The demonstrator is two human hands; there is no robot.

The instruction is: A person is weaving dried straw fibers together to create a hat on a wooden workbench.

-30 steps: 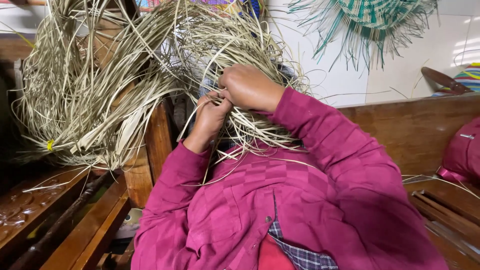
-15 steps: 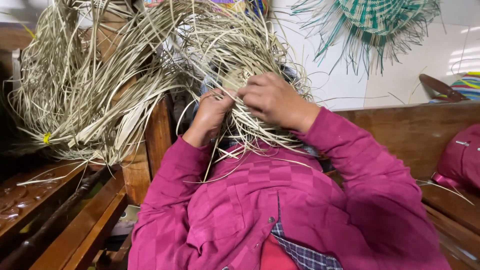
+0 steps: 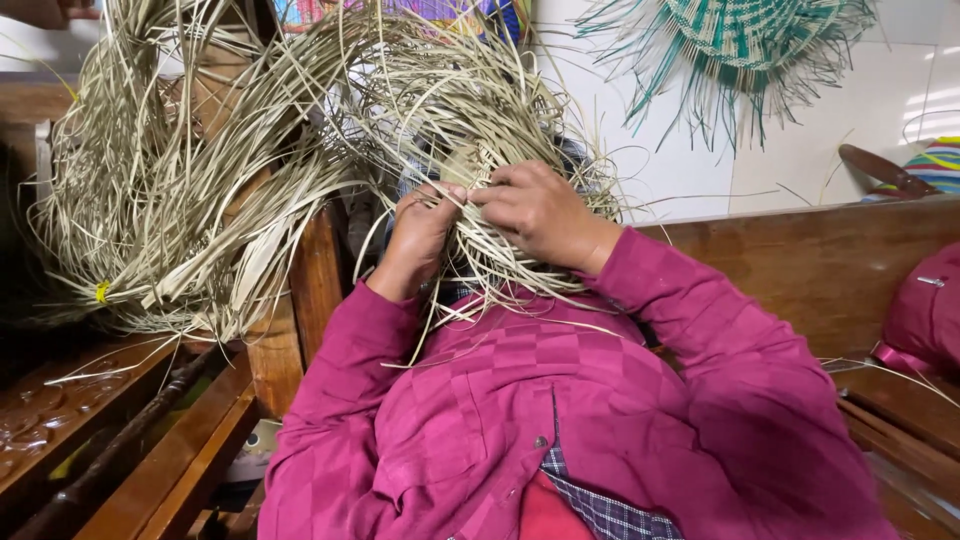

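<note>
Straw filled the left of our view: a big loose bundle of pale dried strips (image 3: 170, 200) hung over the wooden furniture, with a small yellow tie (image 3: 101, 292) low on its left edge. Below it ran the dark wooden bench rails (image 3: 150, 440), wet-looking on top.

Moving right, our left hand (image 3: 420, 235) reached up into the tangle, its fingers (image 3: 440, 195) pinched together on a few thin strips. Just beside it, touching at the fingertips, our right hand (image 3: 540, 215) curled over the same spot, its fingers (image 3: 500, 185) closed on strips of the half-woven straw piece (image 3: 480, 130). That piece sat between and above both hands, against our knees as far as we could tell, its loose ends spraying out on every side and trailing down over our magenta checked sleeves (image 3: 560, 400).

Further right, a green and pale woven fan-shaped piece (image 3: 760, 40) with unfinished fringes hung on the white wall. Beneath it stood the brown wooden backrest (image 3: 800, 270), and at the far right edge lay a magenta cloth bundle (image 3: 925, 310), well apart from our hands.
</note>
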